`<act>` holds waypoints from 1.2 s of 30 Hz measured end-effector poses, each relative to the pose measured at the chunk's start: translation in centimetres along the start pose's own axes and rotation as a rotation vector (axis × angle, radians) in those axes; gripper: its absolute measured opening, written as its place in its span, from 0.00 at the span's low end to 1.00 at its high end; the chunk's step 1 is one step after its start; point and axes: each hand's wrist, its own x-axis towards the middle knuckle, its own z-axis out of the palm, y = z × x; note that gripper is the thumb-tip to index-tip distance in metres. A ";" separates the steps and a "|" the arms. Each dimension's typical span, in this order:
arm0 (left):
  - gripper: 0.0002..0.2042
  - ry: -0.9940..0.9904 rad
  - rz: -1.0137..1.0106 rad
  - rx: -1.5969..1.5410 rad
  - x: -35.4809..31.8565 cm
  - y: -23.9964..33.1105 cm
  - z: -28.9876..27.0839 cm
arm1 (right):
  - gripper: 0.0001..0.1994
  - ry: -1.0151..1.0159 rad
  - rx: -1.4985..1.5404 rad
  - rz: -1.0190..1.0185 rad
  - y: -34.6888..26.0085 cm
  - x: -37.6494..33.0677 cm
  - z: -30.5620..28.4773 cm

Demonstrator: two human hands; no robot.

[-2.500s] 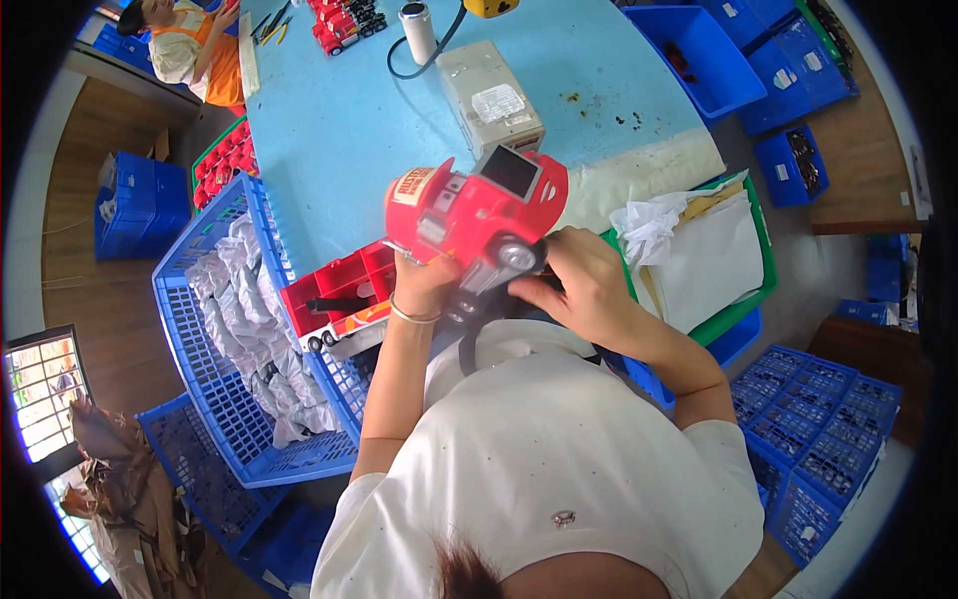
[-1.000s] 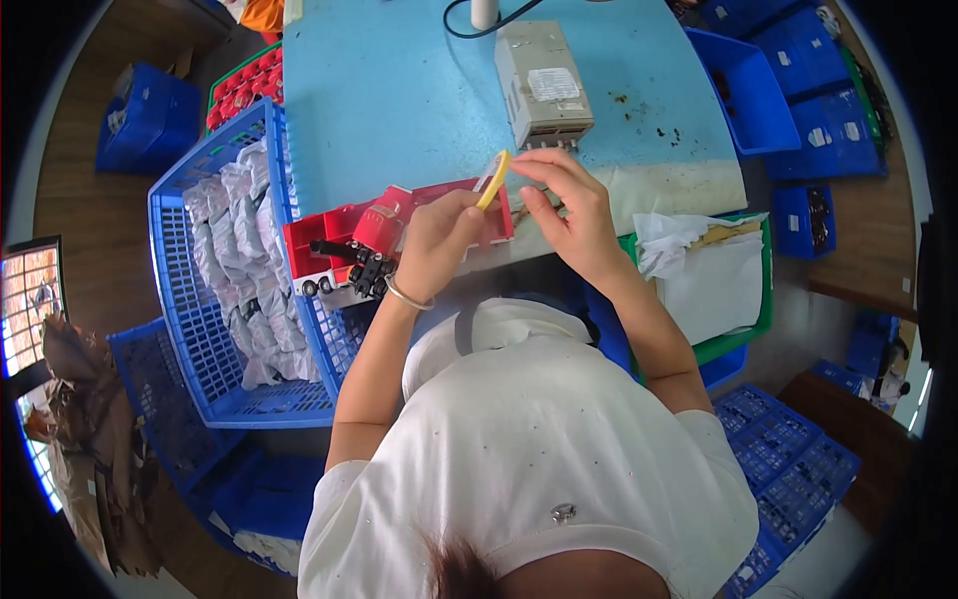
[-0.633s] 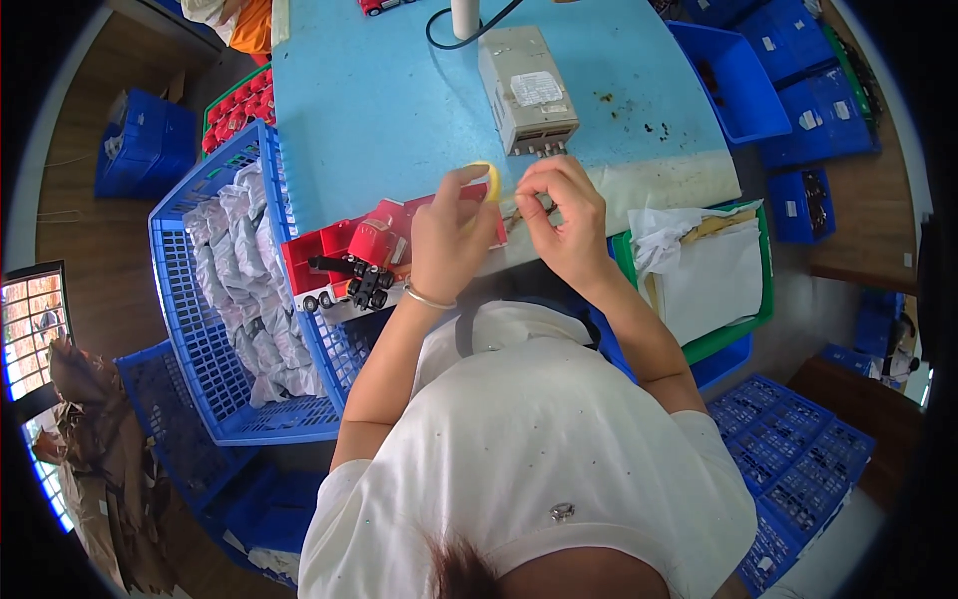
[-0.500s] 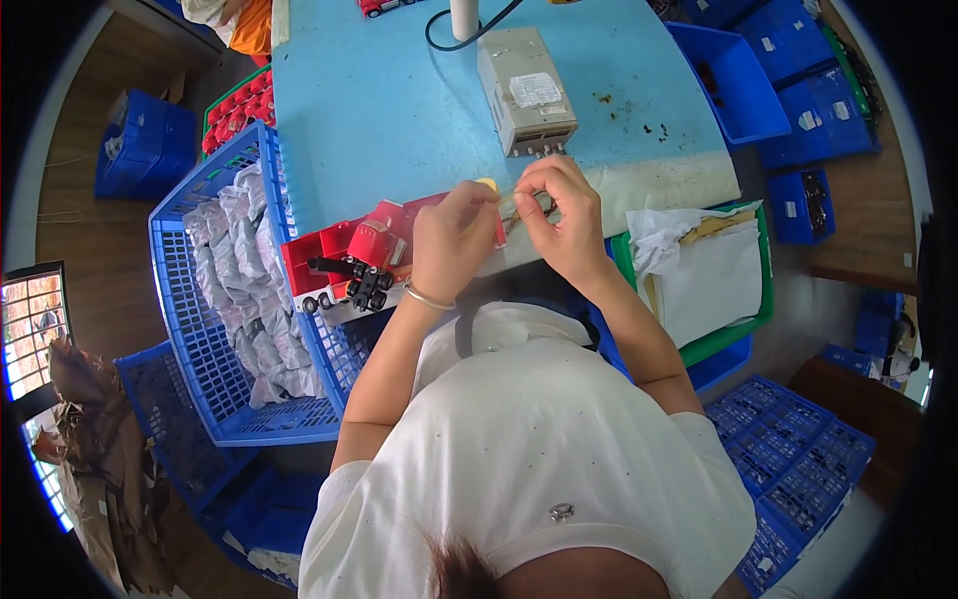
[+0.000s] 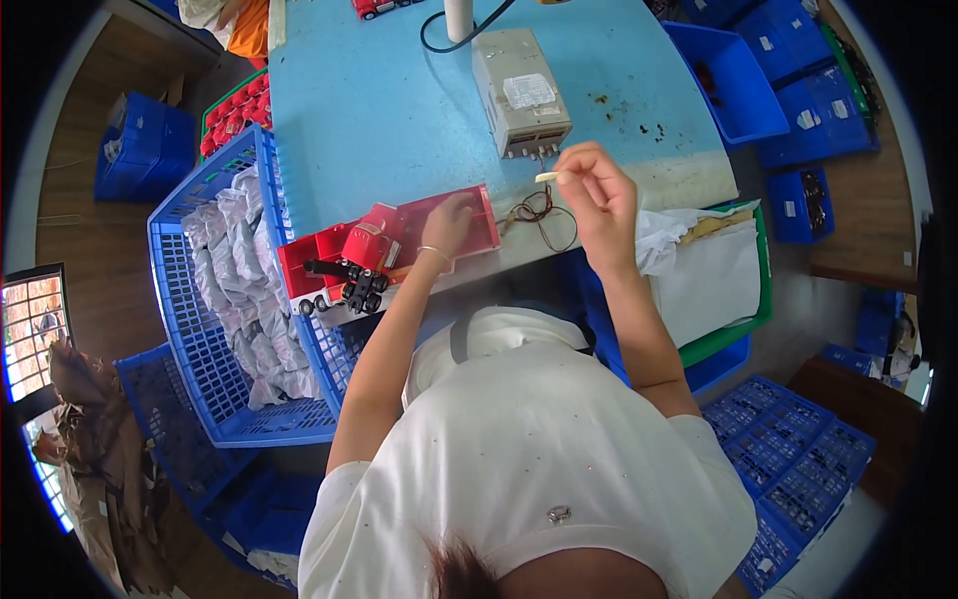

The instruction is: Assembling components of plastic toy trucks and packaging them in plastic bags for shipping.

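Note:
My right hand (image 5: 602, 198) is raised over the table's front edge, thumb and forefinger pinching a small pale yellow strip (image 5: 546, 177). Thin dark wires (image 5: 539, 210) lie in loose loops beside it, near the terminals of a grey metal box (image 5: 521, 92). My left hand (image 5: 446, 228) reaches down into the right part of a red compartmented tray (image 5: 485, 222); its fingers are blurred and partly hidden. On the tray's left part rest a red toy truck cab (image 5: 368, 243) and a black wheeled toy chassis (image 5: 363, 288).
A blue basket (image 5: 165, 235) of wrapped pieces (image 5: 239, 250) stands left of the blue table (image 5: 369, 100). At right are a green-rimmed crate (image 5: 766, 270) with white sheets and a blue bin (image 5: 733, 85). A white post (image 5: 459, 20) and black cable (image 5: 429, 40) are at the far side.
My hands have parted. The left has moved left and down into the red tray; the right has shifted slightly right with the pale strip. The wire loops have come into view.

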 end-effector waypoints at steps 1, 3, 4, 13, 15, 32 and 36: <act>0.13 0.003 0.048 0.277 -0.3 0.1 0.2 | 0.02 0.000 0.001 0.000 0.3 0.1 0.0; 0.15 0.012 0.142 0.831 -0.9 0.3 0.3 | 0.02 -0.031 0.077 0.100 0.9 0.1 0.2; 0.15 0.015 0.139 0.832 -1.0 0.4 0.2 | 0.02 -0.048 0.116 0.150 1.0 0.2 0.3; 0.06 -0.106 0.339 -0.019 -3.8 18.1 -5.5 | 0.03 -0.304 -0.233 0.002 1.2 1.1 1.8; 0.06 -0.149 0.386 0.032 -3.9 18.3 -5.8 | 0.03 -0.318 -0.281 -0.028 0.9 1.2 2.2; 0.04 -0.119 0.400 0.006 -3.5 17.0 -5.7 | 0.05 -0.312 -0.569 -0.258 0.6 1.8 3.2; 0.04 -0.144 0.179 -0.204 -3.0 16.0 -5.5 | 0.05 -0.230 -0.748 -0.490 0.0 1.3 3.8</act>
